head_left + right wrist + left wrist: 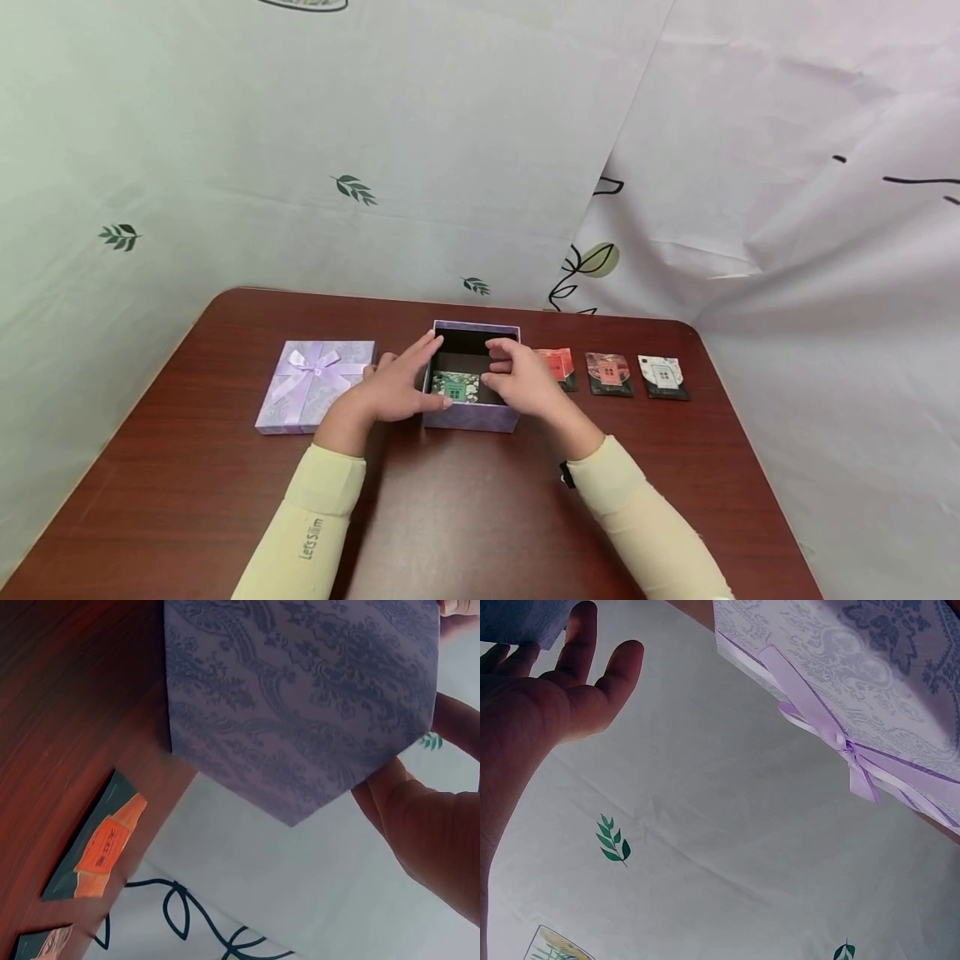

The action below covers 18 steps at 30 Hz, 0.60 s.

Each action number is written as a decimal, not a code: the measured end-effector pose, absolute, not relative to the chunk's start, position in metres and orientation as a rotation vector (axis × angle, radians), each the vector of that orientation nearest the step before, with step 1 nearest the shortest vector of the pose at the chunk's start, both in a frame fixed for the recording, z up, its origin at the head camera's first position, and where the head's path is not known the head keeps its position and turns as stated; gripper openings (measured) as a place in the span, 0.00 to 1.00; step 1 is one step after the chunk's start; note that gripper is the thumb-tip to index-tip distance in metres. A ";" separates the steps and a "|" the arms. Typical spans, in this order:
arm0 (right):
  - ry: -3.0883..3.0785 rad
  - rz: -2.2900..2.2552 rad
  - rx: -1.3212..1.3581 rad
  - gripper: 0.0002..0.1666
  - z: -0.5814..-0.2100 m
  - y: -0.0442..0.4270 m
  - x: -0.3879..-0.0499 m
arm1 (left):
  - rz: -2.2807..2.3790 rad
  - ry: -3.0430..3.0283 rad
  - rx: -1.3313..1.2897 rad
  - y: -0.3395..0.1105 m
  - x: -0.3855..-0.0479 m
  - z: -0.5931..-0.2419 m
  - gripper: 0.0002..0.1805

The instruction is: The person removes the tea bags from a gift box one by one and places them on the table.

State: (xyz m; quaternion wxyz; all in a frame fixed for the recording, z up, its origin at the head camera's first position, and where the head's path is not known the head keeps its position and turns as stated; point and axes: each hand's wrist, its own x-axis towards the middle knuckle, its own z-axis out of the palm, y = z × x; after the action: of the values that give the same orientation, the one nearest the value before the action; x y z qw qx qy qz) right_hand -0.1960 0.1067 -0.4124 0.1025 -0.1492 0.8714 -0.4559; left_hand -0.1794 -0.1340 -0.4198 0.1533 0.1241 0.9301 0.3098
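A purple patterned box (471, 417) stands uncovered on the table, its inside dark. One green, flower-printed packet (459, 386) lies in it at the front left. My left hand (393, 387) is at the box's left side, fingers extended along the rim and thumb by the front edge. Over the right rim reaches my right hand (527, 379), its loosely bent fingers above the inside, with nothing visible between them. In the right wrist view the box's patterned outer wall (300, 697) hides part of that hand.
Left of the box lies its lid (300, 408) with a lilac ribbon bow (317, 371). To the right lie a red packet (558, 367), a dark red packet (610, 373) and a white packet (663, 377) in a row. A printed cloth (450, 167) hangs behind the brown table (465, 517).
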 end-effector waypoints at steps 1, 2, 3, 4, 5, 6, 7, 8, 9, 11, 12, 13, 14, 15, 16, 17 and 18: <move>2.572 -1.326 -0.442 0.31 -0.412 0.105 -0.196 | 0.888 2.668 0.358 -0.134 -0.179 -0.420 0.55; 2.573 -1.302 -0.442 0.31 -0.412 0.103 -0.197 | 0.888 2.668 0.359 -0.134 -0.179 -0.420 0.55; 2.577 -1.269 -0.440 0.32 -0.412 0.101 -0.197 | 0.886 2.668 0.360 -0.134 -0.179 -0.420 0.55; 2.583 -1.232 -0.439 0.32 -0.412 0.099 -0.198 | 0.884 2.668 0.360 -0.134 -0.179 -0.420 0.55; 2.590 -1.194 -0.439 0.32 -0.412 0.097 -0.199 | 0.884 2.667 0.361 -0.134 -0.179 -0.419 0.55; 2.602 -1.152 -0.444 0.32 -0.411 0.095 -0.200 | 0.883 2.668 0.360 -0.134 -0.179 -0.419 0.55; 2.618 -1.101 -0.449 0.31 -0.411 0.092 -0.201 | 0.881 2.668 0.359 -0.134 -0.179 -0.419 0.55; 2.630 -1.049 -0.455 0.31 -0.411 0.090 -0.202 | 0.879 2.668 0.358 -0.134 -0.179 -0.418 0.55; 2.641 -0.999 -0.462 0.31 -0.411 0.087 -0.203 | 0.876 2.668 0.356 -0.135 -0.179 -0.418 0.55; 2.653 -0.920 -0.473 0.30 -0.411 0.082 -0.205 | 0.876 2.668 0.356 -0.135 -0.179 -0.418 0.54; 2.656 -0.886 -0.478 0.30 -0.412 0.080 -0.206 | 0.876 2.669 0.355 -0.135 -0.179 -0.418 0.54; 2.653 -0.861 -0.480 0.29 -0.413 0.078 -0.207 | 0.878 2.669 0.356 -0.135 -0.179 -0.418 0.54; 2.645 -0.843 -0.479 0.29 -0.413 0.076 -0.208 | 0.879 2.670 0.358 -0.134 -0.179 -0.418 0.54; 2.638 -0.828 -0.476 0.28 -0.415 0.074 -0.209 | 0.880 2.669 0.363 -0.134 -0.179 -0.418 0.54; 2.628 -0.816 -0.470 0.28 -0.415 0.072 -0.210 | 0.882 2.669 0.367 -0.134 -0.179 -0.418 0.54; 2.618 -0.803 -0.466 0.28 -0.417 0.070 -0.211 | 0.884 2.668 0.372 -0.134 -0.179 -0.418 0.54; 2.612 -0.783 -0.461 0.28 -0.418 0.069 -0.212 | 0.886 2.668 0.375 -0.134 -0.178 -0.418 0.54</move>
State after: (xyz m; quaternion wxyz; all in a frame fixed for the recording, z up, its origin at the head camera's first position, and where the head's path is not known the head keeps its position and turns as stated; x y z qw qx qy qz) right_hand -0.2116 0.0689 -0.4181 0.1868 -0.1638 0.9278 -0.2782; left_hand -0.1784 -0.1340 -0.4183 0.1521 0.1306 0.9297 0.3089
